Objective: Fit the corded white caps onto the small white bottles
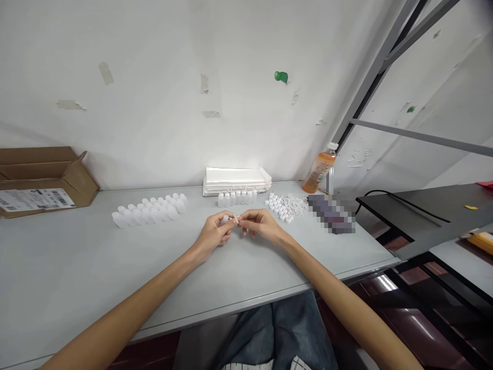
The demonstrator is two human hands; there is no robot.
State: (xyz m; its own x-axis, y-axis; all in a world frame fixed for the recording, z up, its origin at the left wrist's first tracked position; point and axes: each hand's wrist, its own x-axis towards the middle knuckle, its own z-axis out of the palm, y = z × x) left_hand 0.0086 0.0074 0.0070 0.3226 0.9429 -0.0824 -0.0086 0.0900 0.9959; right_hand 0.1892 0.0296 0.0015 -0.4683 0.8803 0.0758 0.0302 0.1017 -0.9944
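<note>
My left hand [214,232] is closed around a small white plastic bottle [225,219] just above the grey table [77,267]. My right hand [261,223] pinches a small white piece [237,219] at the bottle's top, and the two hands touch. A group of several small white bottles [150,209] lies to the left of my hands. A short row of upright bottles [236,198] stands behind them. A pile of small white caps and rings [285,205] lies to the right.
A stack of white flat sheets [235,180] rests against the wall. An open cardboard box [42,180] sits at far left. An orange drink bottle [319,168] leans by a metal frame [370,77]. A black shelf [423,210] with a cable stands at right.
</note>
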